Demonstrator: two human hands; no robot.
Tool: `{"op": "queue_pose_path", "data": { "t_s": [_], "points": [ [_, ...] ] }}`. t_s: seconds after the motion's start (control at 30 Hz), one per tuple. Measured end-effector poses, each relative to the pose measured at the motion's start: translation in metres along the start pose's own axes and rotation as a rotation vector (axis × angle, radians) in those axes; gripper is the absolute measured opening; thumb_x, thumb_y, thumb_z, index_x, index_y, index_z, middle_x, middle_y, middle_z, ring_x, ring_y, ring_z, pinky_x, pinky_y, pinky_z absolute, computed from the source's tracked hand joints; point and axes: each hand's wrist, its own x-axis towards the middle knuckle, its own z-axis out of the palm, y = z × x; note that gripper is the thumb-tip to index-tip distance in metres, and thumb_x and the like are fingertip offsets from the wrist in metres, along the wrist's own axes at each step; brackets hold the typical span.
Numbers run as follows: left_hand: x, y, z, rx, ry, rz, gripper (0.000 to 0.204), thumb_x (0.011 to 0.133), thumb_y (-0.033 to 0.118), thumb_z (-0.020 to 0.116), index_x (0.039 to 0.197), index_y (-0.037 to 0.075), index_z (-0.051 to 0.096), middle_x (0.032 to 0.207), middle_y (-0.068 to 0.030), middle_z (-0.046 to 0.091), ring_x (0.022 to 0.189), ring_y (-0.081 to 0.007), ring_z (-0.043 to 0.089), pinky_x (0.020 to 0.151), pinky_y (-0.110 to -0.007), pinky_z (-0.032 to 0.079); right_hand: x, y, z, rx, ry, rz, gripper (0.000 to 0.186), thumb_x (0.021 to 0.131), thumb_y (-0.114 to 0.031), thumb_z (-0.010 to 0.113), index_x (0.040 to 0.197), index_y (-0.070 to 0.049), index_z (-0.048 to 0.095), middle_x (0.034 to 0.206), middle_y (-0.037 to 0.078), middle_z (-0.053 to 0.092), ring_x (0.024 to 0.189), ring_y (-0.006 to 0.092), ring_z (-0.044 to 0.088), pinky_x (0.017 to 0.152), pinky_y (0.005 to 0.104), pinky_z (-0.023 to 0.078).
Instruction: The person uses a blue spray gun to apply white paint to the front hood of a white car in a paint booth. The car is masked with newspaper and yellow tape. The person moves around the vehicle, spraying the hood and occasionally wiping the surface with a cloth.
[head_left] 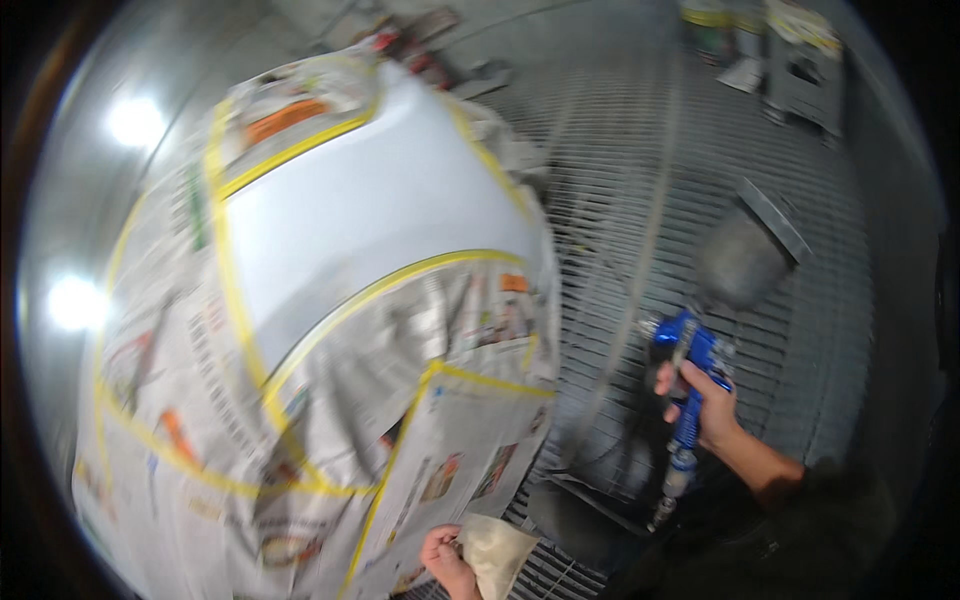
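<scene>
Fingers (665, 378) on the right hand (715, 400) are curled snug round the grip of one blue spray gun (690, 425), with one grey cup (740, 258) attached, tilted, its flat rim off to the upper right. Left hand (450, 565) is down at the bottom edge of the view, fingers bunched on one cream cloth (497, 555); can't tell if its knuckles touch the newspaper (220, 380) behind.

Edges: there's one white panel (380, 190) showing in the big papered-over shape, framed by yellow tape (232, 290) on both sides, across the top and along a curved lower border. Gun's well apart from that panel, with a decent band of grated floor (600, 250) between them, so plenty of elbow room there. More grating runs to the right of the cup. Way tighter for the left hand, right beside the paper.

Rest of the count: two bright lights (136, 122) at far left, at least three orange patches (285, 120) on the paper, one grey stand (805, 75) upper right.
</scene>
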Motion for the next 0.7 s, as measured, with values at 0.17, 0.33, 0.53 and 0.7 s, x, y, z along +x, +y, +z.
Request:
{"op": "queue_pose_path", "data": {
  "t_s": [0.17, 0.33, 0.53, 0.7],
  "points": [
    [-0.053, 0.031, -0.031, -0.042, 0.187, -0.025, 0.05, 0.09, 0.047, 0.067, 0.091, -0.002, 0.066, 0.081, -0.0021, 0.065, 0.071, -0.0083, 0.054, 0.065, -0.024, 0.042, -0.008, -0.029, 0.047, 0.033, -0.26, 0.016, 0.025, 0.096, -0.02, 0.053, 0.106, 0.001, 0.061, 0.097, 0.011, 0.064, 0.086, 0.0185, 0.064, 0.053, 0.0289, 0.055],
    [-0.114, 0.013, -0.071, 0.019, 0.368, -0.16, 0.048, 0.097, 0.045, 0.058, 0.09, -0.002, 0.062, 0.075, -0.0023, 0.059, 0.068, -0.0094, 0.053, 0.061, -0.025, 0.041, -0.022, -0.051, 0.109, -0.049, -0.675, -0.005, 0.026, 0.097, -0.019, 0.051, 0.114, 0.0, 0.058, 0.103, 0.01, 0.063, 0.092, 0.0181, 0.062, 0.058, 0.0296, 0.055],
    [-0.137, 0.024, -0.027, 0.091, 0.452, -0.265, 0.045, 0.099, 0.039, 0.056, 0.086, -0.003, 0.063, 0.075, -0.0026, 0.059, 0.067, -0.0087, 0.05, 0.061, -0.027, 0.04, -0.024, -0.09, 0.143, -0.164, -0.689, -0.045, 0.032, 0.098, -0.029, 0.05, 0.111, -0.001, 0.057, 0.098, 0.01, 0.061, 0.087, 0.0133, 0.061, 0.053, 0.0238, 0.053],
    [-0.113, 0.041, 0.017, -0.052, 0.367, -0.23, 0.025, 0.096, 0.021, 0.059, 0.092, -0.003, 0.067, 0.069, 0.0049, 0.052, 0.063, -0.0035, 0.042, 0.057, -0.021, 0.031, -0.009, -0.106, 0.147, -0.214, -0.719, -0.001, 0.03, 0.097, -0.025, 0.052, 0.113, 0.0, 0.058, 0.094, 0.008, 0.061, 0.085, 0.0117, 0.06, 0.051, 0.0222, 0.051]
  ]
}}
